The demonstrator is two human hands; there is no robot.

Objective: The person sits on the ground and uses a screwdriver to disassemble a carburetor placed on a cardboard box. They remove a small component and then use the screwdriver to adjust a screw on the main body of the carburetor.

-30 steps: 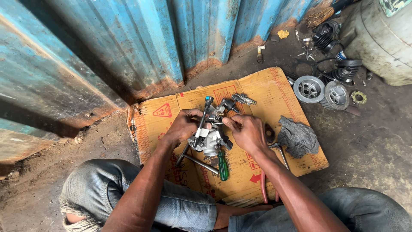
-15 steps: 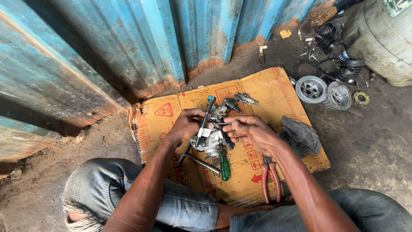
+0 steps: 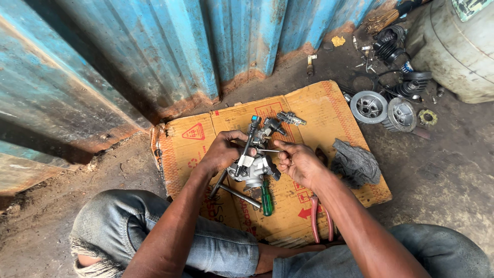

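Your left hand [image 3: 222, 153] is clamped on the metal part [image 3: 250, 167], held over the middle of the cardboard [image 3: 319, 110]. Your right hand [image 3: 298, 162] pinches a thin pin [image 3: 268, 151], its tip touching the part. A green screwdriver [image 3: 266, 197] lies just under the part; red pliers [image 3: 321, 219] lie near the cardboard's near edge; a grey rag [image 3: 355, 163] sits by its right edge.
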